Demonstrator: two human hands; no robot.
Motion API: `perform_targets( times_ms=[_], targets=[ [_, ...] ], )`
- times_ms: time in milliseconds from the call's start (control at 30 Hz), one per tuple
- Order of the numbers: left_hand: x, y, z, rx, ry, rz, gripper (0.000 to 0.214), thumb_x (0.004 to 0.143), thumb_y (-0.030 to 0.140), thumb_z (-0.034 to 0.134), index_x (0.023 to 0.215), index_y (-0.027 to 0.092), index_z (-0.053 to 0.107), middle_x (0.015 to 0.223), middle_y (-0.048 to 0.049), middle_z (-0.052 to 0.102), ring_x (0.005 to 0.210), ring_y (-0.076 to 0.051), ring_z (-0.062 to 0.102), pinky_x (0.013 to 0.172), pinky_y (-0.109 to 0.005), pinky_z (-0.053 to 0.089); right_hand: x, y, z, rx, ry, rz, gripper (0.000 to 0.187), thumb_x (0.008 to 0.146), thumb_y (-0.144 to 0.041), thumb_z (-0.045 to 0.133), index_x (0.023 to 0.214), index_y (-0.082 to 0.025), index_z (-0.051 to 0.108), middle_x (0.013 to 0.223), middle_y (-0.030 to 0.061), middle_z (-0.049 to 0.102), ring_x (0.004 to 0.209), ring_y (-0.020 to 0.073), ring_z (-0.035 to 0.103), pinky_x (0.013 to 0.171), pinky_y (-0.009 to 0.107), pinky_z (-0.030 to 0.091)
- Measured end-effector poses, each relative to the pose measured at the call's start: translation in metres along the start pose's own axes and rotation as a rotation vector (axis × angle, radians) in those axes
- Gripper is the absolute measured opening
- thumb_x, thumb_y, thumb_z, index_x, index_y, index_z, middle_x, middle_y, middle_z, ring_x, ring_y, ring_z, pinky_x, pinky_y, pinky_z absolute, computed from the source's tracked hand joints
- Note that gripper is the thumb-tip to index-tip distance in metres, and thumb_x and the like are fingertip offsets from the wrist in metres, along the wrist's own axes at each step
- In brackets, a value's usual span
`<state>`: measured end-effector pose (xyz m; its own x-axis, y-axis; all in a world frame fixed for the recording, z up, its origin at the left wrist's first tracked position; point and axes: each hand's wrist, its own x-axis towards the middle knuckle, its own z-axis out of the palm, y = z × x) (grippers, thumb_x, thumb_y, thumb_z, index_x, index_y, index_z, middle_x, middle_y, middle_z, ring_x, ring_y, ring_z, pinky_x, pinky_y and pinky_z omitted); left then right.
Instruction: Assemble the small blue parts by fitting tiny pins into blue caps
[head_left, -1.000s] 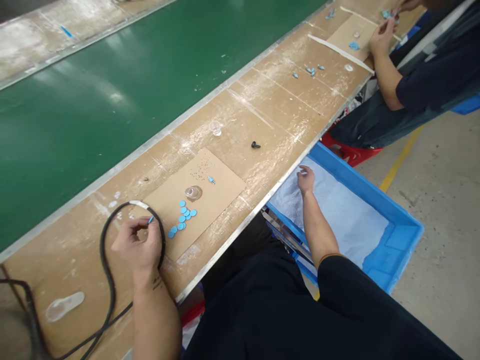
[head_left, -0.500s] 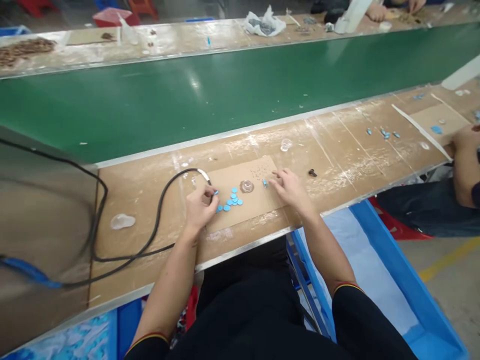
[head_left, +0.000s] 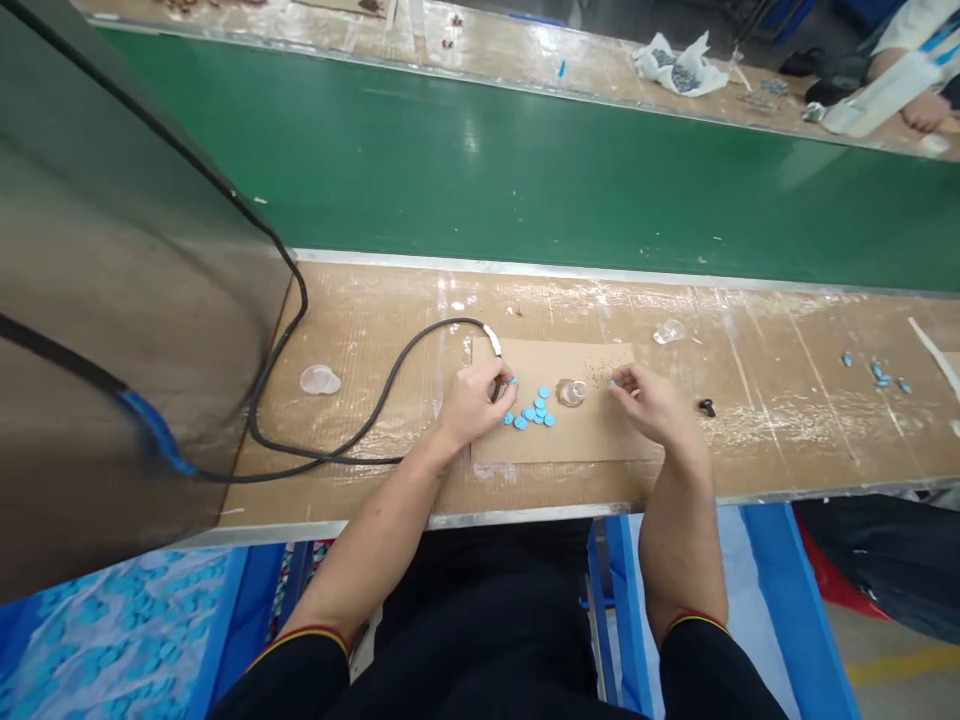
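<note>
Seemingly, left grip (head_left: pixel 472 402) tight on disc (head_left: pixel 513 381)

Fairly bright, diffuse light, seemingly from overhead, scatters white glare across the right half of the glossy surface (head_left: pixel 375 300) and a pale streak on the green belt (head_left: pixel 420 180). The metal panel (head_left: pixel 112 300) at left is dim. Wide-angle distortion stretches the frame's edges; the upper right background is soft, the blue discs (head_left: pixel 540 405) short on detail.
</note>
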<state>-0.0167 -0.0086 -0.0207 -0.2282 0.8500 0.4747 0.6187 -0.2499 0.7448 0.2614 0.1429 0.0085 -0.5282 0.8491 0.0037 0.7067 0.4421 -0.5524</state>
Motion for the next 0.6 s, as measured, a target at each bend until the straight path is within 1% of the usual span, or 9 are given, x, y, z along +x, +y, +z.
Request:
perform_targets(
  times_ms=[67,133,200,233,300,367,433,500,600],
  targets=[
    [0.001,-0.002,0.0,0.003,-0.005,-0.01,0.011,0.084,0.015,0.061,0.078,0.022,0.056,0.071,0.0016,0.066,0.068,-0.013,0.063,0.067,-0.025,0.051,0.011,0.003,-0.013,0.152,0.151,-0.087,0.019,0.087,-0.031,0.071,0.105,-0.023,0.072,0.085,0.0039,0.075,0.075,0.0196,0.07,0.066,0.033,0.056],
    [0.001,-0.003,-0.001,0.002,-0.003,-0.015,0.012,0.084,0.014,0.061,0.078,0.022,0.054,0.072,0.0015,0.067,0.068,-0.013,0.063,0.068,-0.025,0.052,0.022,0.001,-0.023,0.303,0.296,-0.171,0.025,0.09,-0.037,0.074,0.113,-0.026,0.074,0.091,0.0035,0.075,0.079,0.0181,0.071,0.068,0.032,0.058],
    [0.001,-0.003,-0.003,-0.006,0.007,-0.017,0.014,0.083,0.013,0.06,0.077,0.023,0.052,0.074,0.0007,0.069,0.068,-0.014,0.066,0.068,-0.025,0.053,0.028,-0.005,-0.025,0.433,0.344,-0.252,0.023,0.092,-0.041,0.077,0.111,-0.028,0.075,0.092,0.003,0.076,0.08,0.0171,0.072,0.068,0.03,0.06],
    [0.001,-0.002,-0.004,-0.014,0.01,-0.021,0.015,0.082,0.012,0.059,0.077,0.023,0.051,0.075,0.0001,0.07,0.07,-0.014,0.068,0.068,-0.025,0.053,0.029,-0.008,-0.023,0.48,0.327,-0.292,0.021,0.092,-0.042,0.077,0.108,-0.029,0.077,0.091,0.0029,0.076,0.08,0.017,0.072,0.067,0.03,0.06],
    [0.001,0.0,-0.006,-0.036,0.003,-0.047,0.018,0.081,0.009,0.059,0.077,0.023,0.049,0.078,-0.0004,0.073,0.075,-0.015,0.073,0.068,-0.026,0.054,0.026,-0.016,-0.016,0.519,0.222,-0.364,0.016,0.093,-0.042,0.077,0.101,-0.029,0.079,0.089,0.0033,0.078,0.079,0.0177,0.073,0.067,0.031,0.062],
    [0.0,0.003,-0.007,-0.058,-0.008,-0.077,0.02,0.08,0.008,0.059,0.075,0.023,0.047,0.077,0.0002,0.073,0.079,-0.017,0.077,0.068,-0.026,0.054,0.02,-0.021,-0.009,0.506,0.092,-0.414,0.013,0.096,-0.04,0.074,0.098,-0.028,0.081,0.09,0.0046,0.079,0.082,0.0195,0.075,0.072,0.035,0.064],
    [-0.001,0.005,-0.007,-0.066,-0.007,-0.087,0.022,0.08,0.007,0.061,0.074,0.023,0.048,0.075,0.0013,0.072,0.079,-0.017,0.077,0.068,-0.026,0.055,0.015,-0.022,-0.004,0.477,0.002,-0.437,0.013,0.098,-0.036,0.071,0.097,-0.029,0.082,0.094,0.0054,0.081,0.087,0.021,0.077,0.078,0.037,0.066],
    [-0.001,0.007,-0.007,-0.058,0.005,-0.079,0.022,0.084,0.01,0.065,0.073,0.023,0.05,0.074,0.0014,0.072,0.078,-0.017,0.077,0.068,-0.026,0.055,0.011,-0.021,-0.003,0.459,-0.027,-0.431,0.011,0.097,-0.033,0.072,0.1,-0.03,0.082,0.097,0.005,0.083,0.088,0.0212,0.078,0.079,0.038,0.066],
    [0.0,0.007,-0.007,-0.053,0.028,-0.049,0.025,0.089,0.016,0.07,0.071,0.021,0.053,0.076,0.0005,0.072,0.078,-0.016,0.075,0.071,-0.026,0.056,0.01,-0.019,-0.006,0.441,-0.048,-0.408,0.011,0.096,-0.031,0.073,0.104,-0.03,0.081,0.097,0.0039,0.083,0.086,0.0211,0.078,0.075,0.037,0.065]
  ],
)
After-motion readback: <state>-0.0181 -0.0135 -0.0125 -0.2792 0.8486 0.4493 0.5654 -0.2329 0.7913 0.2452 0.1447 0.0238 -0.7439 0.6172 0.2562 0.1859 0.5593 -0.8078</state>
